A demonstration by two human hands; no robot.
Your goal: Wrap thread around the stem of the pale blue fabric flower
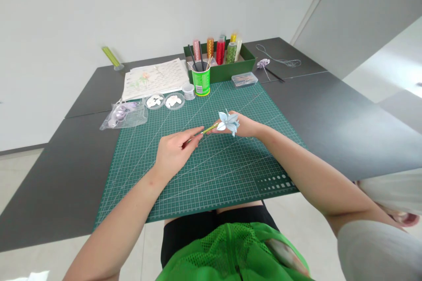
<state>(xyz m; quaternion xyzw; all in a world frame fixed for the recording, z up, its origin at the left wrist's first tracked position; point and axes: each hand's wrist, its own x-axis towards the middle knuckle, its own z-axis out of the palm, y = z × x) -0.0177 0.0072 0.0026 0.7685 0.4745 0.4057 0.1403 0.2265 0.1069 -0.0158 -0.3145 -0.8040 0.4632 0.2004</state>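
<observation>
My left hand (176, 149) pinches the green stem of a pale blue artificial flower (227, 121) between thumb and fingers. The stem slants up to the right, and the petals spread open at its upper end. Behind the bloom is my right hand (242, 124); the petals cover most of its fingers, which seem to be near the top of the stem. I cannot make out what, if anything, those fingers grip. Both hands are above the green cutting mat (198, 184).
Behind the mat stand a green can (201, 80) with sticks, a dark green box (227, 72) of thread spools, and a clear case (244, 79). Two dishes of white pieces (154, 101), a plastic bag (121, 113) and paper sheets (165, 77) lie left. A purple flower (263, 63) lies right.
</observation>
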